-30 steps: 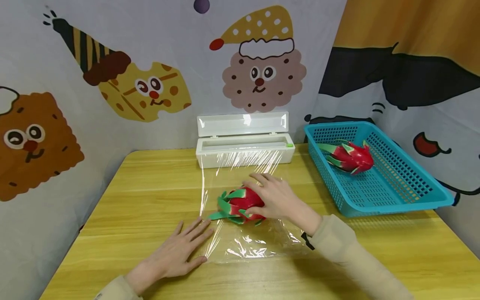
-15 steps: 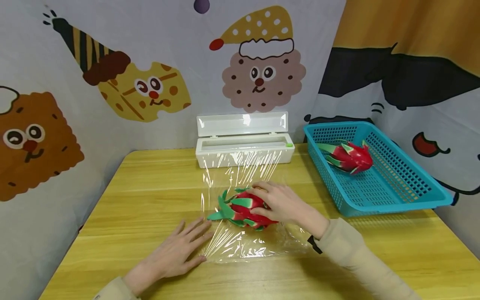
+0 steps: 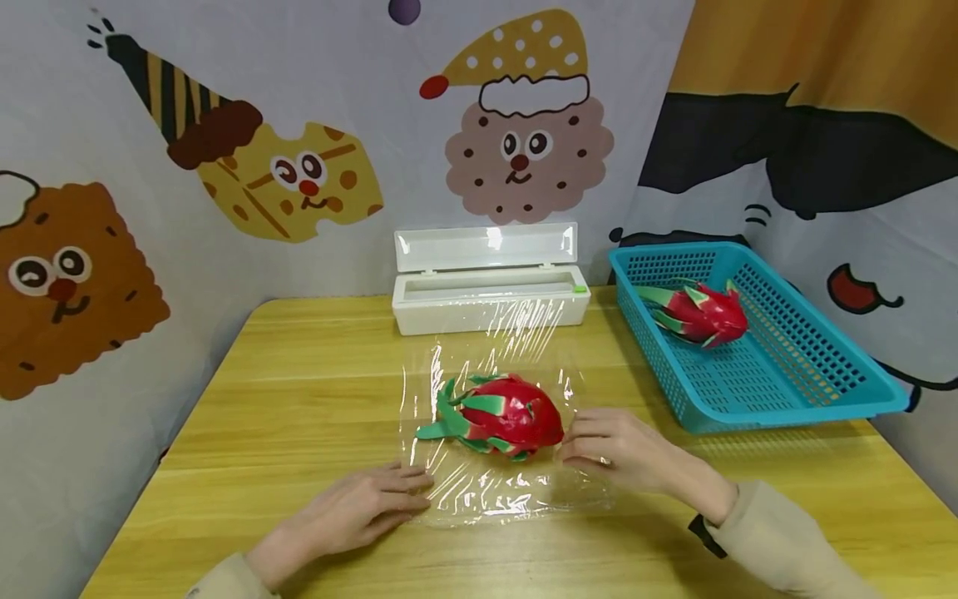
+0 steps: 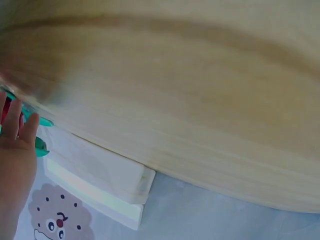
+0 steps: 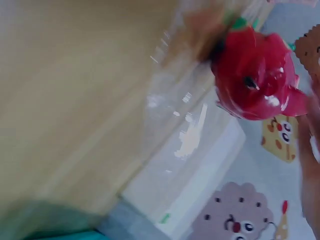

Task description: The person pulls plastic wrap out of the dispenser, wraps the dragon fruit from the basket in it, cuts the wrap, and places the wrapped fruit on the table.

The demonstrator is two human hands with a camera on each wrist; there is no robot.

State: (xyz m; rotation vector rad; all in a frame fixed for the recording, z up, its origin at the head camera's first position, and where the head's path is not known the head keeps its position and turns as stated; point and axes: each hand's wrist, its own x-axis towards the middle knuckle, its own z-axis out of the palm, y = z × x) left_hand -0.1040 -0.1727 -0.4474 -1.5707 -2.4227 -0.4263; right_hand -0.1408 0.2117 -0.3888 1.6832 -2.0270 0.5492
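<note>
A red dragon fruit (image 3: 520, 414) with green leafy tips lies on a sheet of clear plastic wrap (image 3: 494, 499), its stem end to the left. The wrap runs from a white dispenser box (image 3: 490, 314) with a raised lid. At the sheet's left front edge, my left hand (image 3: 359, 509) pinches the wrap with bent fingers. Beside the fruit's right tip, my right hand (image 3: 621, 449) has curled fingers and pinches the wrap there. The fruit's rounded end (image 5: 257, 75) looms close in the right wrist view. In the left wrist view, the left hand (image 4: 17, 150) shows only partly.
A blue perforated basket (image 3: 778, 412) stands at the right back of the wooden table (image 3: 299, 374), with another dragon fruit (image 3: 703, 314) inside. A curtain printed with cartoon figures (image 3: 299, 75) hangs behind the table.
My right hand first slides the dragon fruit slightly right and forward, then leaves it and moves right to the wrap. My left fingers draw together from a flat spread.
</note>
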